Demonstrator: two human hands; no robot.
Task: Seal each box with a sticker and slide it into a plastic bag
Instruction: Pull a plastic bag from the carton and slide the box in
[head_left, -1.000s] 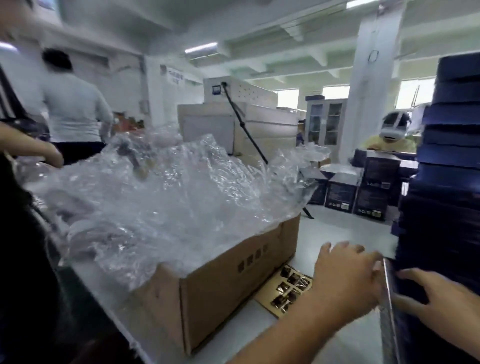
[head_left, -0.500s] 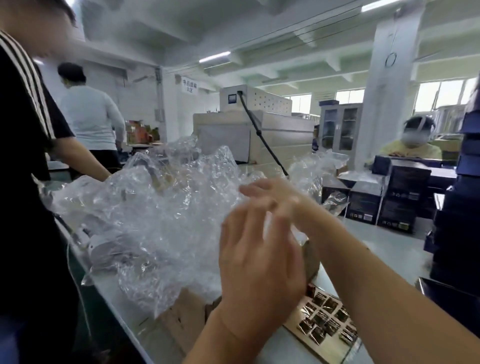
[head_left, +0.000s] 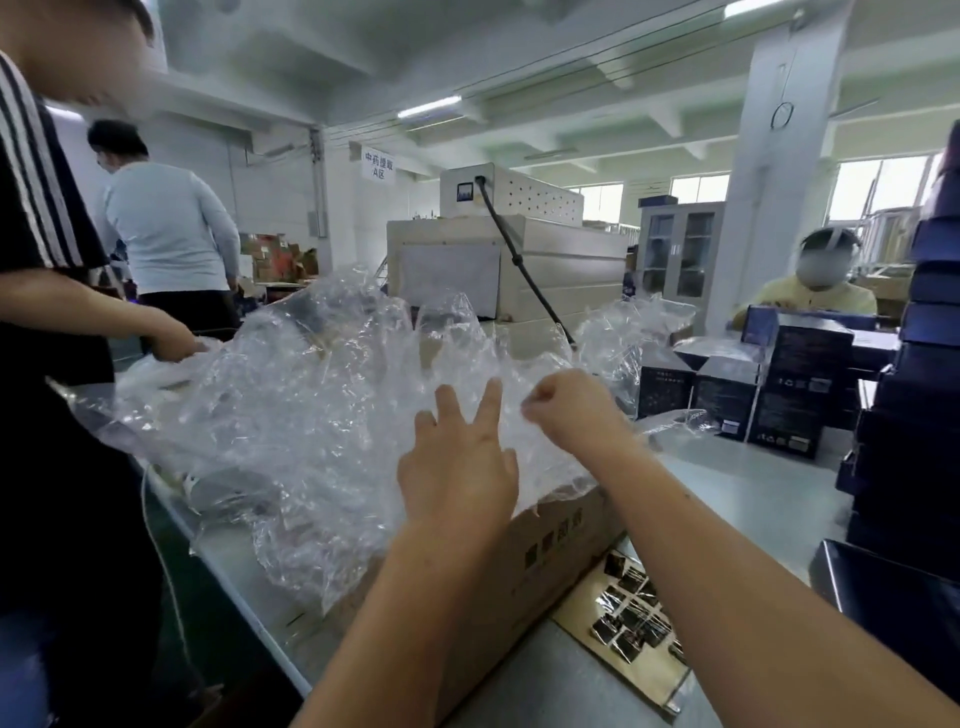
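Head view: your right hand (head_left: 569, 410) is pinched shut on an edge of clear film in the heap of plastic bags (head_left: 311, 415) spilling from the cardboard carton (head_left: 550, 540), likely to peel one free. Your left hand (head_left: 457, 478) rests open-fingered against the heap, holding nothing. Dark boxes (head_left: 779, 395) wait far right; the sticker sheet (head_left: 631, 618) lies beside the carton.

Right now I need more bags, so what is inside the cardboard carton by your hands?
The cardboard carton overflows with crumpled clear plastic bags. The left hand and right hand are at the pile. Anything beneath the plastic is covered.
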